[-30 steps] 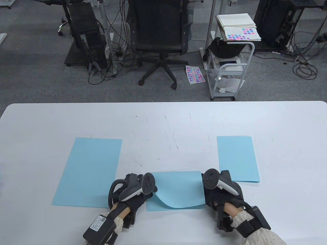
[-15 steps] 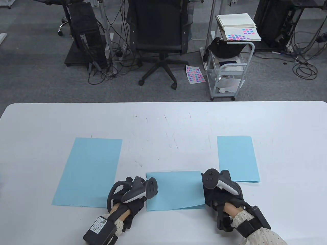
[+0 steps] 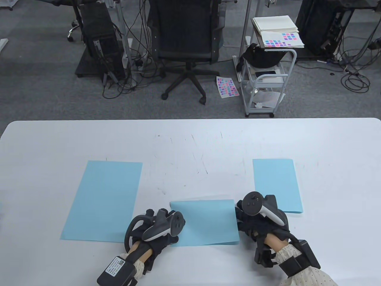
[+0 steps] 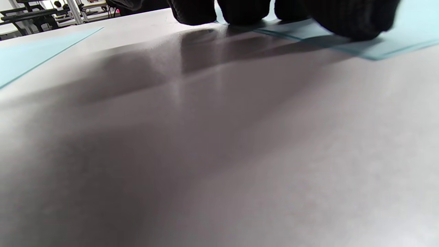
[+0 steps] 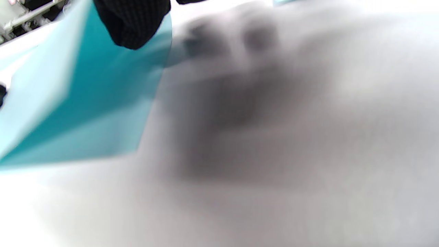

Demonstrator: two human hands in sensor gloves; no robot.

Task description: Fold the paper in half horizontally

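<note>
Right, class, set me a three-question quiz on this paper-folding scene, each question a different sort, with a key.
1. True or false: the middle sheet already lies doubled over between the left hand and the right hand.
2. How many light blue sheets lie on the white table? A) two B) three C) four
3. Fill in: the largest, unfolded sheet lies on the person's ____ side.

Key: 1 true. 2 B, counting the narrow sheet on the right. 3 left.
</note>
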